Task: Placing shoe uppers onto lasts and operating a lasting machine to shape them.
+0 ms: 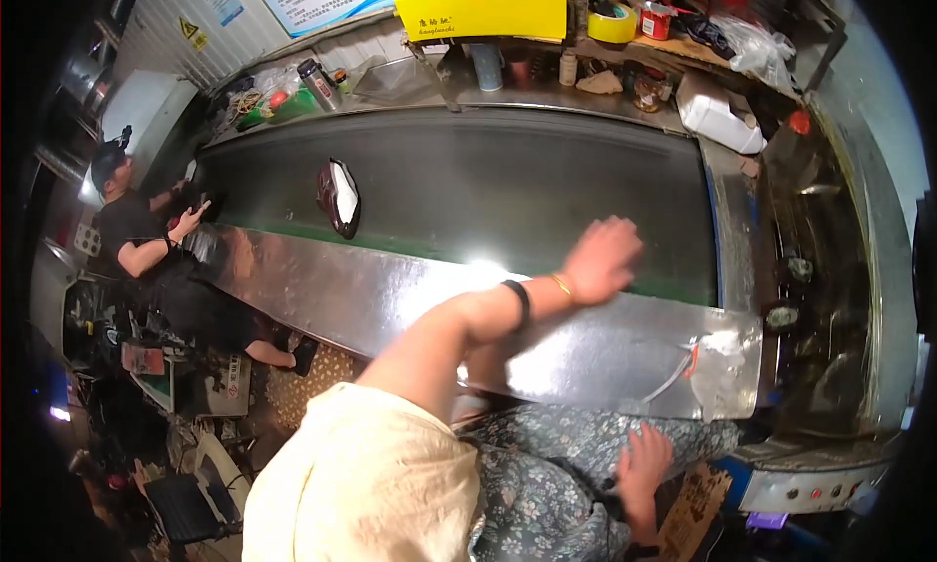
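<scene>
My left hand (605,260) reaches over the near right part of the dark belt (508,191), with a black band and a thin yellow one at the wrist. Motion smears its fingers, and I see no object in it. Low on the right, my right hand (645,461) rests with fingers apart on dark floral cloth (556,455) over my lap and holds nothing. Well away from both hands, a dark burgundy shoe (325,196) lies toward the left of the belt, with a white surface showing along one side.
A shiny metal ledge (322,279) borders the belt's near side. Another person (137,225) in black sits at its left end. Behind stand a yellow box (483,14), a flask (318,84) and a white jug (720,113). A control panel (815,492) is at lower right.
</scene>
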Tool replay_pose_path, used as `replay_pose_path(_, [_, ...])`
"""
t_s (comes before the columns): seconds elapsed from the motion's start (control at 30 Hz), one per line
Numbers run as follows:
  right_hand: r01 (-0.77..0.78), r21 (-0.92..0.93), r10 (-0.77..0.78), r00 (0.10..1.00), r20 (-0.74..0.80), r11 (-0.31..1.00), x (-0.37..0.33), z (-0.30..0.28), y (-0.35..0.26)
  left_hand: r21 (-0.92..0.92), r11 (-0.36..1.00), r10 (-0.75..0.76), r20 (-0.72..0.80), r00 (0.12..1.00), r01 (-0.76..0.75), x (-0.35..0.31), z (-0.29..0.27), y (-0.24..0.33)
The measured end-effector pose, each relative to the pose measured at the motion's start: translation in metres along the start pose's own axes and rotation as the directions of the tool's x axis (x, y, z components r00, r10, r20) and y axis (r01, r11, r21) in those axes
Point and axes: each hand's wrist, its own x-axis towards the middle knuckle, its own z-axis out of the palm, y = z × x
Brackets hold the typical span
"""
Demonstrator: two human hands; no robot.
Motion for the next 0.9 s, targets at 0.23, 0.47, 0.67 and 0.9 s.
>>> replay_pose_path(0.23, [-0.073,-0.014,0.069,0.982,-0.177,0.997,-0.005,0.005,-0.008,0.632,0.311,-0.449,-0.561,0.696,0.710,-0.168,-0.207,-0.221])
replay_pose_path(0.47, [-0.120,0.002,0.115,0.946,-0.303,0.993,-0.008,0.010,-0.013,-0.808,-0.090,-0.866,0.352,0.354,0.582,-0.307,-0.260,-0.316])
replay_pose_path(0.67, [-0.078,0.025,0.082,0.949,-0.304,0.997,-0.008,0.013,-0.008,-0.733,-0.327,-0.678,0.622,0.393,0.596,-0.229,-0.201,-0.322])
replay_pose_path(0.9, [-0.324,0.518,0.373,0.928,0.010,0.791,0.044,-0.069,-0.008,-0.741,-0.435,-0.400,0.668,0.628,0.511,-0.145,-0.161,-0.046])
